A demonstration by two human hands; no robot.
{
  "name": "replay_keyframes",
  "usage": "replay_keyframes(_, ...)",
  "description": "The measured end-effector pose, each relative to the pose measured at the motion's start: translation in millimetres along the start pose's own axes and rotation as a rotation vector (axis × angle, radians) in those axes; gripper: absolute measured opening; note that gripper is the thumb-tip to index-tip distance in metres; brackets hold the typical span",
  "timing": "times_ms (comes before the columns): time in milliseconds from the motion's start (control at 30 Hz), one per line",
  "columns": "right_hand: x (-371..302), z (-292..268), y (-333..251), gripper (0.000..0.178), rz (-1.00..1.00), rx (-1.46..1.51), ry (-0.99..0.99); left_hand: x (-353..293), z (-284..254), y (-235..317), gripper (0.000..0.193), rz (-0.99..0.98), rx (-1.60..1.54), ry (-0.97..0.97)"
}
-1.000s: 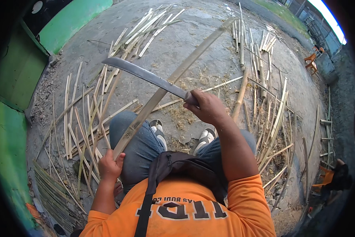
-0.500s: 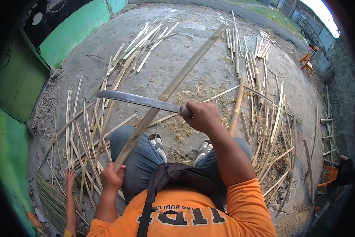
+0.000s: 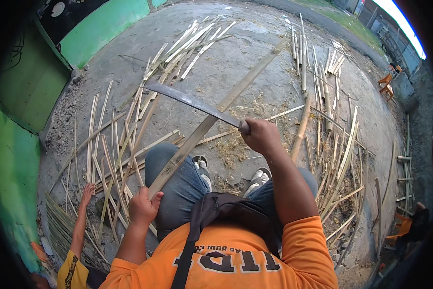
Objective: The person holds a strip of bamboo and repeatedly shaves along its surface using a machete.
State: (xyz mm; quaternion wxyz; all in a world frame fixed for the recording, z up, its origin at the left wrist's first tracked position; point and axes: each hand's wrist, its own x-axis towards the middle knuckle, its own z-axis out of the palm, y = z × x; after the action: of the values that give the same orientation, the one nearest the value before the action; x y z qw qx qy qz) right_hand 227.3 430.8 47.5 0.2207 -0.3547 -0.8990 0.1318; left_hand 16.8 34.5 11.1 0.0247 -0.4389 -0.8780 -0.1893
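My left hand [image 3: 144, 206] is closed around the near end of a long split bamboo strip [image 3: 174, 163]. The strip slants away to the far right, passing above my left knee. In my right hand [image 3: 262, 137] is the handle of a machete [image 3: 185, 99]. Its long grey blade points to the far left and lies across the strip around its middle, appearing to touch it. Both of my knees are bent, with my feet on the concrete below.
Split bamboo strips [image 3: 197, 43] lie ahead left, with more beside my left leg. Thicker bamboo poles [image 3: 302, 127] and strips lie at right. Another person's hand [image 3: 87, 192] reaches among the left strips. Orange chairs [image 3: 386, 84] stand far right; a green wall [image 3: 14, 168] borders the left.
The machete's tip has swung farther away from me, so its blade slants more across the strip. The other person's hand has reached forward, bringing a yellow sleeve into view.
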Motion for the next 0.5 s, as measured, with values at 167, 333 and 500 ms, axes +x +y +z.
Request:
replay_keyframes(167, -14.1, 0.6, -26.8, 0.016, -0.206, -0.008, -0.151, -1.4, 2.0, -3.9, 0.070, -0.008, -0.005, -0.025)
replay_keyframes(333, 2.8, -0.2, 5.8, 0.022, -0.041, -0.008, -0.024, -1.7, 2.8, -4.0, 0.070, 0.011, -0.051, 0.011)
replay_keyframes(500, 7.4, -12.5, 19.5, 0.024, 0.186, 0.042, -0.093, 1.5, -4.7, 3.8, 0.070, -0.005, 0.005, -0.017)
